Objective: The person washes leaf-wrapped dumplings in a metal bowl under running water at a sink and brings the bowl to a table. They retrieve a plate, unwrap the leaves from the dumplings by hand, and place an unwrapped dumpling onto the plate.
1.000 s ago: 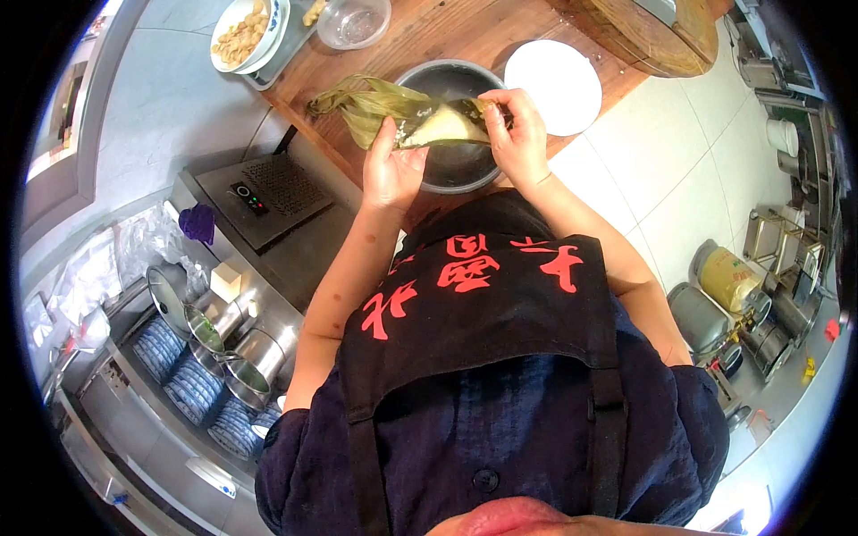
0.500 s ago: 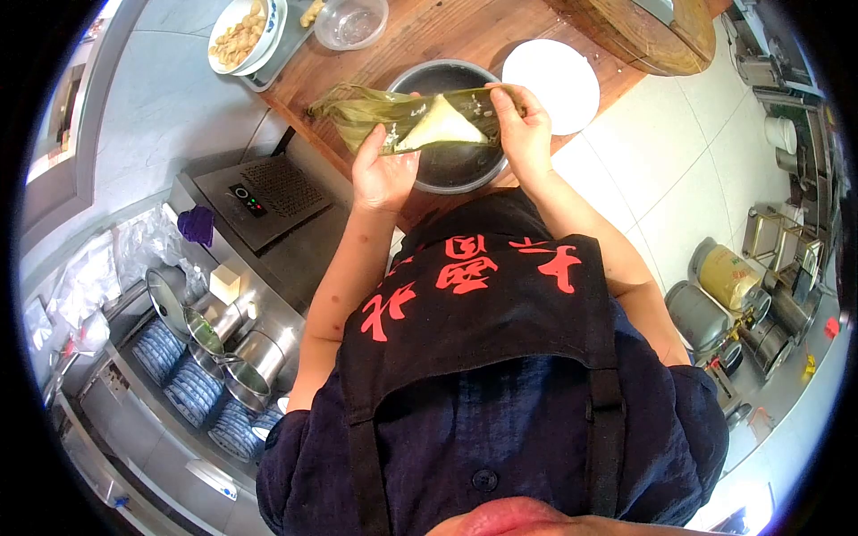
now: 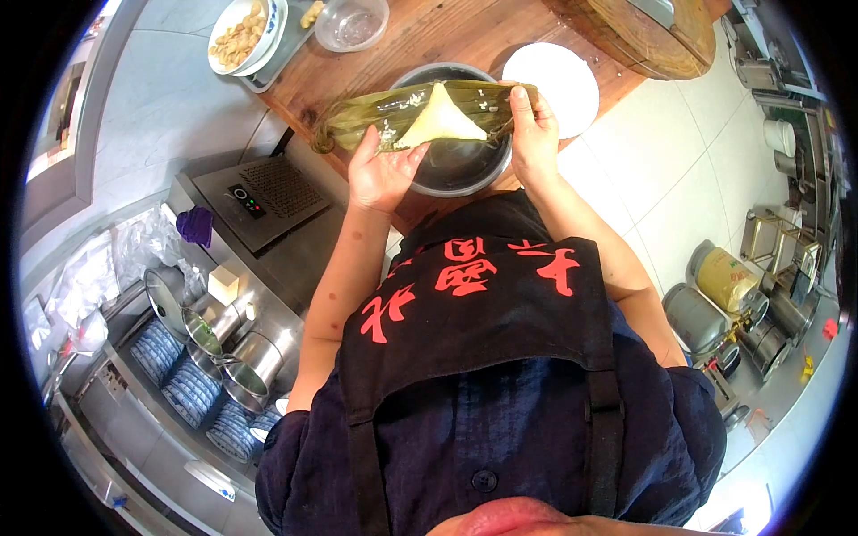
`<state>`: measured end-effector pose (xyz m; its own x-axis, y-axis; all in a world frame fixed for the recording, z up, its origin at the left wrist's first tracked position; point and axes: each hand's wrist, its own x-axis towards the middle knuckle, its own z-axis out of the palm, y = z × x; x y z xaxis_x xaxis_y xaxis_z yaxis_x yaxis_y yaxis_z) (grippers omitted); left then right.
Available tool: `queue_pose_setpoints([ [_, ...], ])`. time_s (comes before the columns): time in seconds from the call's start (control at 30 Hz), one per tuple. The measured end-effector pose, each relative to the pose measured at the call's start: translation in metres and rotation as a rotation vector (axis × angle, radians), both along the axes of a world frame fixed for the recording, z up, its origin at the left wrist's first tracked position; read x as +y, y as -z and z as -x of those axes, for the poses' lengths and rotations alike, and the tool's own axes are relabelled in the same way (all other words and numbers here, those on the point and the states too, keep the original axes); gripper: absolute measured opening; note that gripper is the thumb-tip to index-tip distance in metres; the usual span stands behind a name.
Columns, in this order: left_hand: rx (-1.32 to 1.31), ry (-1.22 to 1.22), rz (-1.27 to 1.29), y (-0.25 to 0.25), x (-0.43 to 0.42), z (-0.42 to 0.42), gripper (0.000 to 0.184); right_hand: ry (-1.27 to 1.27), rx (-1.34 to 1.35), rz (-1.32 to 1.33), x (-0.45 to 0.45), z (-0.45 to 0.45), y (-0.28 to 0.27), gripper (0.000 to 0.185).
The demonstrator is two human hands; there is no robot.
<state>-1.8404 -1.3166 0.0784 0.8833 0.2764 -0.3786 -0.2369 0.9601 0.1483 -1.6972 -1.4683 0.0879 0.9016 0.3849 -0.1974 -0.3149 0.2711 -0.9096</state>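
Note:
A pale triangular rice dumpling [image 3: 441, 119] lies on unfolded green bamboo leaves [image 3: 380, 109] with rice grains stuck to them. My left hand [image 3: 382, 174] is palm up under the leaves' near left edge, its thumb on the leaf and its fingers partly hidden beneath. My right hand [image 3: 534, 134] pinches the right end of the leaves between thumb and fingers. String-like strands [image 3: 322, 137] hang at the leaves' left end. Directly below the leaves stands a dark round bowl [image 3: 465, 171] with a grey rim.
On the wooden table [image 3: 420, 27] are a white plate [image 3: 559, 80], a clear plastic bowl [image 3: 350, 25], a bowl of light brown pieces [image 3: 239, 40] and a thick round wooden board [image 3: 657, 45]. A metal counter unit [image 3: 268, 201] stands left; pots [image 3: 259, 353] sit below it.
My right hand has moved slightly right and down, drawing the leaves wider and flatter. More of the rice dumpling shows. My left hand has shifted only a little.

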Motion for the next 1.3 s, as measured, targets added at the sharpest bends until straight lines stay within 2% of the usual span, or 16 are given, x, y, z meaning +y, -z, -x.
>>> queue_pose_setpoints([
  [0.37, -0.059, 0.008, 0.061, -0.002, 0.001, 0.003, 0.045, 0.026, 0.199, -0.124, -0.003, -0.005, 0.027, 0.021],
  [0.57, 0.018, 0.031, -0.001, -0.007, 0.000, 0.001, 0.046, -0.004, 0.276, -0.064, -0.005, -0.006, 0.031, 0.022],
  [0.67, 0.106, 0.026, -0.089, -0.003, 0.002, 0.003, 0.047, -0.080, -0.167, 0.464, -0.003, -0.005, 0.023, 0.027],
  [0.7, 0.139, 0.007, -0.101, -0.003, 0.002, 0.003, 0.047, -0.008, -0.530, 0.571, -0.002, -0.005, 0.021, 0.033],
  [0.8, 0.205, -0.042, -0.179, -0.006, 0.002, 0.003, 0.047, -0.104, -0.966, 0.580, -0.009, -0.001, -0.019, 0.031],
  [0.87, 0.229, -0.075, -0.243, -0.012, -0.001, 0.004, 0.046, -0.396, -0.857, 0.593, -0.008, 0.007, -0.024, 0.030],
  [0.93, 0.234, -0.105, -0.308, -0.016, -0.007, 0.000, 0.045, -0.548, -0.531, 0.660, 0.000, 0.015, -0.020, 0.038],
  [0.97, 0.236, -0.100, -0.358, -0.016, -0.009, 0.000, 0.044, -0.575, -0.430, 0.637, 0.004, 0.015, -0.005, 0.053],
  [1.07, 0.285, -0.101, -0.494, -0.015, -0.018, 0.002, 0.040, -0.628, 0.004, 0.457, 0.018, 0.016, -0.002, 0.063],
  [1.1, 0.327, -0.110, -0.534, -0.017, -0.023, 0.002, 0.039, -0.618, 0.172, 0.318, 0.022, 0.016, 0.003, 0.070],
  [1.2, 0.419, -0.027, -0.716, -0.015, -0.029, 0.009, 0.035, -0.545, 0.311, 0.263, 0.028, 0.025, 0.001, 0.071],
  [1.3, 0.453, 0.067, -0.931, -0.011, -0.031, 0.013, 0.036, -0.550, 0.378, 0.251, 0.029, 0.025, -0.001, 0.061],
])
